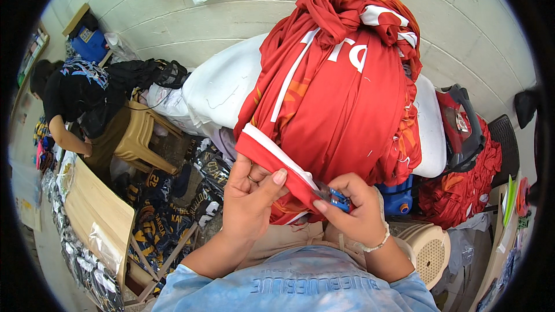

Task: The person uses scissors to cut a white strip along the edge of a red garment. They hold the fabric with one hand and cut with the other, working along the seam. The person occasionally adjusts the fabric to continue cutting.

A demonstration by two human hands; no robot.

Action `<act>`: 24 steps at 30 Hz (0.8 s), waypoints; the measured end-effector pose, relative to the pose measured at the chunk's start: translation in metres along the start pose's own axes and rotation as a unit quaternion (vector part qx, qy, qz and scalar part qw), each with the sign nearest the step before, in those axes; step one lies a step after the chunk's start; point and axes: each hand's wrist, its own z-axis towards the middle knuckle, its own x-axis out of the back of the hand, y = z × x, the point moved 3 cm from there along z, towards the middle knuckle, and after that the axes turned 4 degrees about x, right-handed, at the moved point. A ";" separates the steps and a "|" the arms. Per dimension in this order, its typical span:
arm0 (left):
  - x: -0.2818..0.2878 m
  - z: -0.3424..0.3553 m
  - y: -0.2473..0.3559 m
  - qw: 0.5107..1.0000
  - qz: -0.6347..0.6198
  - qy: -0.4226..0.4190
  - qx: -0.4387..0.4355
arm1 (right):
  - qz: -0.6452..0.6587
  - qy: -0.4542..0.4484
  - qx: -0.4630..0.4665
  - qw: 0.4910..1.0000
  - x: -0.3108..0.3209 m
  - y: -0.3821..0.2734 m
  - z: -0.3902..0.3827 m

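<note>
Fingers clamped, the left hand pinches red cloth and the right hand grips snips at its edge; threads on the ironing board suggest trimming is partly done.

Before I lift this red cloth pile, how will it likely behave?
The red cloth pile will probably flop and sag, given its loose folds. Its thick bulk suggests noticeable weight. Draped over the white board, it may slip.
</note>
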 end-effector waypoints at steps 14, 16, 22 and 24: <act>-0.006 0.003 -0.005 0.999 0.018 -0.034 0.006 | 0.025 0.035 0.067 0.997 0.002 -0.001 0.007; -0.007 0.002 -0.006 0.999 0.019 -0.037 0.011 | 0.025 0.034 0.071 0.997 0.002 -0.002 0.009; -0.008 0.000 -0.007 0.998 0.022 -0.058 0.031 | 0.046 0.032 0.075 0.996 -0.001 -0.004 0.014; -0.009 -0.001 -0.008 0.998 0.006 -0.057 0.033 | 0.038 0.032 0.075 0.996 -0.002 -0.004 0.015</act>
